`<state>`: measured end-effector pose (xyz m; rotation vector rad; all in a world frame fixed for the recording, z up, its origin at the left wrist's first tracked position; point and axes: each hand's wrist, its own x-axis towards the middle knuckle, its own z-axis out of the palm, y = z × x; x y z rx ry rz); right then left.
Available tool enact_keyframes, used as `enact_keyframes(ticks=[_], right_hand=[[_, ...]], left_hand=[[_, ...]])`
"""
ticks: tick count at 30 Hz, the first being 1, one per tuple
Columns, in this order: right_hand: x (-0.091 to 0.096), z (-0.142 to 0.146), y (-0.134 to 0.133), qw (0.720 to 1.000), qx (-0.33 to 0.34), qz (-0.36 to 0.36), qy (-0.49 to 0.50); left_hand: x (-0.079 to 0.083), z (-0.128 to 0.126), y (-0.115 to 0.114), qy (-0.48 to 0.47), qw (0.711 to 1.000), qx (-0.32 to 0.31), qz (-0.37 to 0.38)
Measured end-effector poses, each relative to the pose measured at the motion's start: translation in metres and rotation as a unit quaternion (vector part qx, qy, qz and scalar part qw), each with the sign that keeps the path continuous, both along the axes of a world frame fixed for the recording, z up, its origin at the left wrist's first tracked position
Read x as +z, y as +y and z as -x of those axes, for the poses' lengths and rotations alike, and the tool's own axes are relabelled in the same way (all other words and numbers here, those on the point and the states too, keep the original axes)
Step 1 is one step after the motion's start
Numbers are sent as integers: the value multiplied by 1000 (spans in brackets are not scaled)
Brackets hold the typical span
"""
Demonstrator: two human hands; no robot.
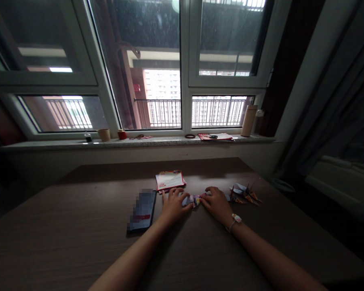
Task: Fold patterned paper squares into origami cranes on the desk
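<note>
Both my hands rest on a brown wooden table (78, 226), pinching a small piece of patterned folded paper (194, 200) between them. My left hand (173, 206) presses its left side with curled fingers. My right hand (216, 204), with a bracelet at the wrist, grips the right side. Several finished folded paper figures (245, 194) lie just right of my right hand. A stack of red-and-white paper sheets (170, 180) sits just beyond my left hand.
A dark phone (143, 210) lies flat left of my left hand. The stone windowsill (169, 141) carries a small cup (104, 134), a red pot (122, 134), a tall tan cylinder (249, 120) and a red booklet (215, 137). Dark curtains hang at right.
</note>
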<state>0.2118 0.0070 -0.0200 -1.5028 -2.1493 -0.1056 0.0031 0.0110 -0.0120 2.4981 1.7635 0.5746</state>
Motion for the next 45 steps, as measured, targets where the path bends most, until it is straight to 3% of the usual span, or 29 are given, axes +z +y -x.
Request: enact_keyframes(ticks=[7, 15, 45], right_hand=[[1, 6, 0, 1000, 15, 0, 2], [-3, 7, 2, 995, 97, -12, -6], [0, 11, -3, 997, 78, -1, -2]], left_hand=[[0, 1, 0, -10, 1000, -3, 7], [0, 0, 0, -8, 1000, 3, 18], [1, 0, 0, -10, 1000, 1, 18]])
